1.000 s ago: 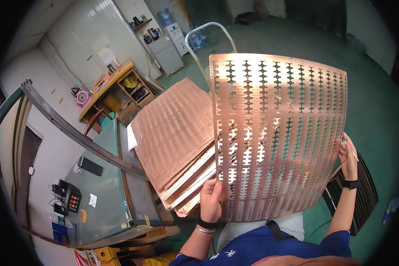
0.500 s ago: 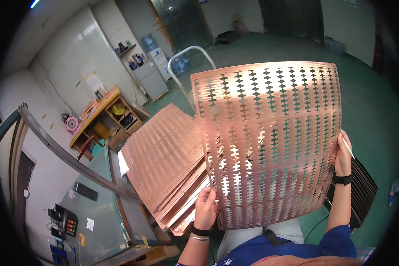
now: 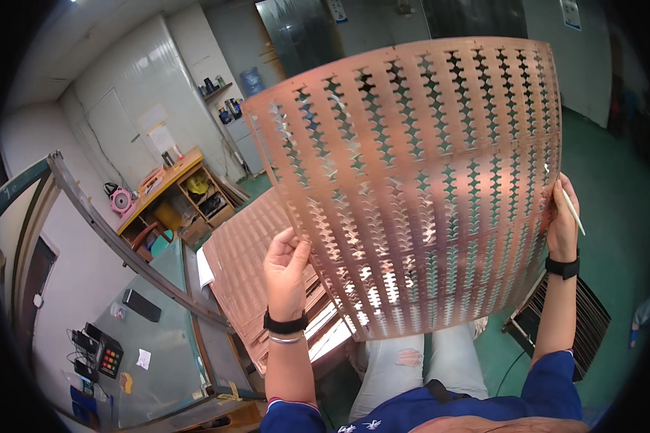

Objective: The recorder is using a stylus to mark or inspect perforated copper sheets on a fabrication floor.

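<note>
A large copper-coloured sheet (image 3: 440, 160), punched with rows of wavy-edged openings, is held up in front of me, slightly bowed. My left hand (image 3: 287, 270) pinches its left edge between thumb and fingers. On the opposite edge, my right hand (image 3: 562, 220) grips the sheet and also carries a thin white pointed stick (image 3: 575, 209), whose exact kind I cannot tell. Behind the sheet, to the left, lies a stack of similar copper sheets (image 3: 242, 245), partly hidden by the raised sheet and my left arm.
Left of the stack stands a glass-topped table (image 3: 162, 346) with a curved metal frame (image 3: 115, 238) above it. A keypad device (image 3: 110, 359) and a dark box (image 3: 141, 305) rest there. A dark slatted rack (image 3: 588, 325) is at lower right. A yellow-edged desk (image 3: 162, 180) stands farther back.
Both hands have raised the sheet, and its top edge now reaches higher and farther left. My left hand has moved up and left. The stack stays in place.
</note>
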Demonstrator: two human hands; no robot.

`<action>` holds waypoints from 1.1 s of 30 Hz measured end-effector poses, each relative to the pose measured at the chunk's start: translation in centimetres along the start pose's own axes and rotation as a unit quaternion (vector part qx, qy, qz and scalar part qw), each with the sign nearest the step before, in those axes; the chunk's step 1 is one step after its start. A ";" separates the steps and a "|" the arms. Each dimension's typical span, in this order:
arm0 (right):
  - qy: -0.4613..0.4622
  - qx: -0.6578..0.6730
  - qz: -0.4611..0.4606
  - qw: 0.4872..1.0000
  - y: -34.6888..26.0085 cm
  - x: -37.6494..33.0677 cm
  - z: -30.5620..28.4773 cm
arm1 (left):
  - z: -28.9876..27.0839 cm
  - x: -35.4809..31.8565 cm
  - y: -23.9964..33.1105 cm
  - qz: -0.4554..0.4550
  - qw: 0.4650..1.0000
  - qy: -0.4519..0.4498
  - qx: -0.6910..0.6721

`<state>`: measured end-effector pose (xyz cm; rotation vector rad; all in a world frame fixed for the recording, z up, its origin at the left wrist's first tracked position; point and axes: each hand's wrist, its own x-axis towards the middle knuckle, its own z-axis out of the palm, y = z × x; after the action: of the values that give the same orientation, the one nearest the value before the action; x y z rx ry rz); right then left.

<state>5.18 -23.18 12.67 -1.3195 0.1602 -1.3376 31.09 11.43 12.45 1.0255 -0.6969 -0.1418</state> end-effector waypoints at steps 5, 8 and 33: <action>-0.055 0.013 -0.031 0.998 -1.0 2.5 3.7 | -1.2 0.2 1.9 0.141 0.987 0.067 0.042; -0.128 -0.020 -0.074 0.989 -0.2 4.6 5.1 | -1.4 -0.1 3.4 0.213 0.971 0.084 0.068; -0.248 0.386 0.302 0.836 26.1 -11.3 5.1 | -9.4 -14.4 -8.2 -0.029 0.932 0.335 0.137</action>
<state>20.75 -19.52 -11.44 -0.7619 -0.2880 -0.3904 27.16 20.08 -4.14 1.2677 -0.0591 0.2587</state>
